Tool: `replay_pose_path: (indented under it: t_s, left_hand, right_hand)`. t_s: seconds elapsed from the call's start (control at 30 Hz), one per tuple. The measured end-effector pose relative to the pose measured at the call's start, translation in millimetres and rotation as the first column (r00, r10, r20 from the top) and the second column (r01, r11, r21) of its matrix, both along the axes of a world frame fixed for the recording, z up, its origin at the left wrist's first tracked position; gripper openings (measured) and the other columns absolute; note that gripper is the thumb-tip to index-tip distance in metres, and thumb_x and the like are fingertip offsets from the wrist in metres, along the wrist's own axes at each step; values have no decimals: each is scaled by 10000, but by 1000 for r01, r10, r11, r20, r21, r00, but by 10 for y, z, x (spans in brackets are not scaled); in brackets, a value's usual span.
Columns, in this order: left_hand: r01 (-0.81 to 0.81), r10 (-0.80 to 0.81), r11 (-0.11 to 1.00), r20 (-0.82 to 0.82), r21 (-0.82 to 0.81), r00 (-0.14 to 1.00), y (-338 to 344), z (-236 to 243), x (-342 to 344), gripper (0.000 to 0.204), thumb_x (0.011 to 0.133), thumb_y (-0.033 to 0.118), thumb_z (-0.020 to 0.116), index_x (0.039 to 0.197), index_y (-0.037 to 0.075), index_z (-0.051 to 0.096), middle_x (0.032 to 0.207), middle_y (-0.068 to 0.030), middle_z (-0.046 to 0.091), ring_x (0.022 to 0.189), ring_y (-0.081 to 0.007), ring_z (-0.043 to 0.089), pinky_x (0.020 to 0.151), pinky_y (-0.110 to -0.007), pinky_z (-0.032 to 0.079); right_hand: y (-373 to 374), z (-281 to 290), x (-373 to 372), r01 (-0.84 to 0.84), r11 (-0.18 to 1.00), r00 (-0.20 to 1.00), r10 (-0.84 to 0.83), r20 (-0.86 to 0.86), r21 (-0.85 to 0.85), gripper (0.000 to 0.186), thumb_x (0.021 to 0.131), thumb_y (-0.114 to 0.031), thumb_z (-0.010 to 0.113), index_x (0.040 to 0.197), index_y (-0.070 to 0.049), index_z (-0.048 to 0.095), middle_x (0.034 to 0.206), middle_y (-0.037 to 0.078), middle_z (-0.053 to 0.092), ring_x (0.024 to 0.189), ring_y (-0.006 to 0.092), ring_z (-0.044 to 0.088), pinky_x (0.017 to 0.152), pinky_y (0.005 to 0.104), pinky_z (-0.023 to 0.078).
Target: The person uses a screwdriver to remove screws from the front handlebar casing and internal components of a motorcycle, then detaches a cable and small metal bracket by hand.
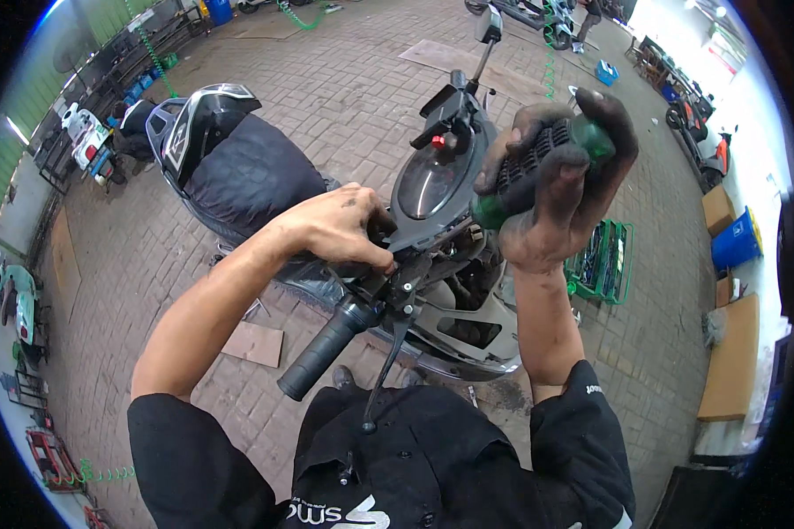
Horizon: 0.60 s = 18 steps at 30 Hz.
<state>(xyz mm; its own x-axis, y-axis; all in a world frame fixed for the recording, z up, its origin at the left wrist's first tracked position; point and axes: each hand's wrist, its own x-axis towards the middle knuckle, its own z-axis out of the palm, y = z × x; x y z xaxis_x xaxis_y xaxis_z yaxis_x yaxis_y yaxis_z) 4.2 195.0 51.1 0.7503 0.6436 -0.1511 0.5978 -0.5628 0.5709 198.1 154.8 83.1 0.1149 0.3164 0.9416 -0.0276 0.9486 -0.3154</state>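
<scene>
My left hand [348, 229] is curled on the black handlebar housing [404, 242] of a scooter, beside the lower edge of its round-cornered display [432, 176], with some fingertips hidden. Below it extend a black rubber grip [322, 348] and a brake lever [384, 370]. My right hand [573, 194], dirty with dark grime, holds up a black-and-green object [547, 145] with a ribbed or gridded face, to the right of the display; its exact kind is unclear. A mirror stalk [483, 62] rises behind the display.
The scooter's padded seat [247, 176] lies left. A green tool case [604, 264] stands on the paving at right. Cardboard [728, 357] and a blue bin [734, 238] line the right wall. Parked scooters [93, 141], a crouching person [134, 128] and a standing person [587, 26] are farther off.
</scene>
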Motion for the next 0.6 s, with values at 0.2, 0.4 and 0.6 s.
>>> replay_pose_path:
  t_s: [0.2,0.4,0.6]
  left_hand:
    - [-16,3,999,-329,-37,944,-134,170,145,656,629,466,663,1091,9,576,1035,-215,550,1057,-309,496,906,-341,402]
    - [424,-676,631,192,650,712,393,-187,133,616,737,545,511,1161,101,550,1251,-212,429,1132,-424,421,959,-504,317]
    - [660,-818,573,385,486,427,687,-547,621,507,734,527,462,964,98,602,1186,-113,507,1234,-384,346,1002,-537,196]
  right_hand:
    - [-58,6,-25,22,996,999,-25,-38,-85,494,876,-337,531,1234,-70,319,825,146,510,545,144,510,448,239,441]
    - [-61,45,26,54,988,986,-76,-151,-142,529,845,-334,584,1228,-77,326,813,138,507,531,165,517,450,249,444]
    - [-158,49,57,148,973,952,-188,-241,-178,526,815,-331,626,1188,-46,390,832,79,535,647,112,524,560,210,427]
